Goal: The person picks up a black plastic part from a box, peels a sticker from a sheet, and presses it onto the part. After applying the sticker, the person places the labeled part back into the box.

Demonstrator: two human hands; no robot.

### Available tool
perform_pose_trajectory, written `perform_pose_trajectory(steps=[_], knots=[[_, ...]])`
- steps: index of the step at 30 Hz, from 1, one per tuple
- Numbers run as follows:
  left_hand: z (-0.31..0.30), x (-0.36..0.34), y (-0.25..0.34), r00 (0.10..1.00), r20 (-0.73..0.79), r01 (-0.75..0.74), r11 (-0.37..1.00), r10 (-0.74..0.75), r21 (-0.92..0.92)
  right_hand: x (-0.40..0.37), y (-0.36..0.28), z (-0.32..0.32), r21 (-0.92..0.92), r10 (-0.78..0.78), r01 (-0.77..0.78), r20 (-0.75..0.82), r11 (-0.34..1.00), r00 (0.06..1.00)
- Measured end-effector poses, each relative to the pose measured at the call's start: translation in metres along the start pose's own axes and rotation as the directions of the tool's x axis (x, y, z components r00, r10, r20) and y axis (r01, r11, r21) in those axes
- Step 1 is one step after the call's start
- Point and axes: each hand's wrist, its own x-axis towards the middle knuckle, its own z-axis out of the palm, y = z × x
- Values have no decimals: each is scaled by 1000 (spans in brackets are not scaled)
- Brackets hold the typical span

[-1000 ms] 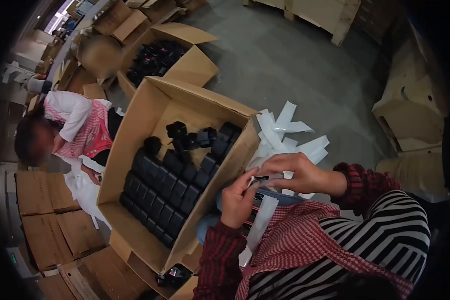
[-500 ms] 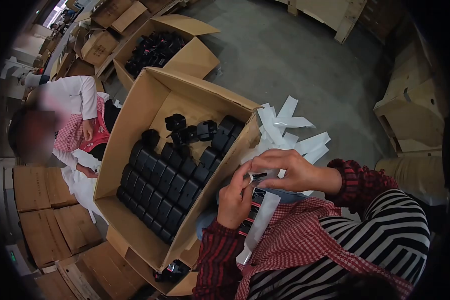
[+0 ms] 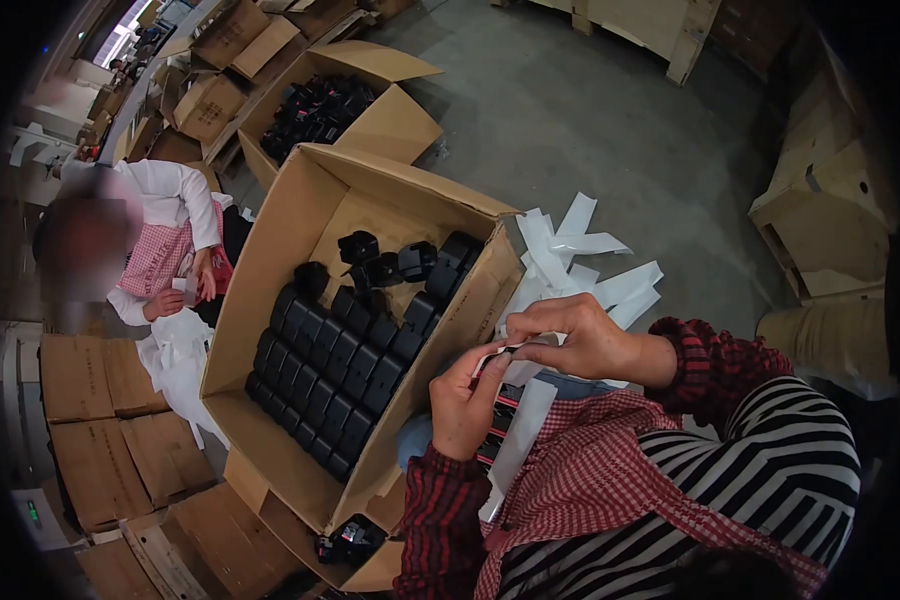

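My left hand (image 3: 462, 405) and my right hand (image 3: 582, 340) meet above my lap, their fingers pinched together. Between the fingertips is a small pale strip (image 3: 519, 371), partly hidden, with a dark bit at its upper edge. Beneath the hands, a sheet with red-and-black pieces (image 3: 500, 412) rests on my lap. A long white paper strip (image 3: 523, 437) lies across it. Just left of my hands stands a large open cardboard box (image 3: 255, 395), holding rows of black moulded parts (image 3: 335, 350) with several loose ones on top.
White strips (image 3: 570, 240) are piled on the floor beyond the box. Another carton (image 3: 395, 125) with black parts stands behind it. To the left, a co-worker (image 3: 170, 240) sits near stacked brown cartons (image 3: 95, 430). Wooden crates (image 3: 820, 225) stand at right.
My fingertips have closed tighter together, covering more of the dark bit on the strip. The co-worker's hands have come together around a small pale piece. The view has shifted slightly.
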Motion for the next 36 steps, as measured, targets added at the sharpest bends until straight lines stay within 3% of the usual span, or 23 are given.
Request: perform_pose_trajectory(steps=[3, 6, 10, 13, 15, 18, 20, 22, 25, 26, 30, 31, 32, 33, 34, 36], knots=[[4, -1, 2, 995, -90, 34, 996, -41, -78, 1, -3, -2, 58, -32, 34, -32, 998, 999], [4, -3, -1, 996, -39, 82, 997, -82, 6, -2, 1, -6, 182, 85, -89, 30, 979, 996], [12, 1, -7, 996, -28, 81, 992, -84, -98, -4, 0, -8, 175, 80, -79, 5, 981, 997], [15, 7, -14, 987, -3, 157, 971, -160, -180, -5, 1, -11, 56, 50, -48, -35, 997, 998], [17, 15, -21, 977, 10, 211, 955, -214, -211, -4, 7, -13, -94, -137, 127, -111, 987, 984], [25, 26, -31, 965, 90, 261, 911, -245, -320, 4, 6, -22, -158, -152, 126, -159, 979, 976], [38, 35, -26, 958, 156, 287, 795, -241, -534, 5, 11, -28, -110, -4, -23, -237, 994, 972], [43, 45, -28, 950, 209, 310, 765, -231, -564, 2, 17, -35, -32, 135, -149, -270, 988, 953], [47, 54, -26, 936, 281, 341, 747, -212, -571, 4, 28, -43, 82, 204, -187, -350, 979, 914], [49, 57, -30, 928, 310, 357, 740, -208, -570, 3, 39, -48, 253, 314, -229, -376, 940, 872], [58, 65, -58, 901, 374, 391, 788, -221, -476, 18, 63, -84, 267, 354, -253, -459, 930, 815], [54, 67, -54, 903, 370, 388, 787, -220, -479, 26, 60, -89, 307, 368, -231, -534, 923, 761], [48, 69, -44, 909, 360, 344, 864, -209, -367, 30, 60, -92, 344, 383, -205, -604, 916, 699], [42, 72, -35, 915, 353, 294, 923, -197, -247, 28, 66, -93, 342, 398, -234, -560, 910, 727], [32, 79, -28, 915, 354, 292, 923, -194, -251, 29, 68, -89, 338, 396, -235, -560, 911, 728], [3, 101, -19, 953, 235, 232, 958, -190, -168, 27, 69, -78, 257, 279, -168, -494, 952, 823]])
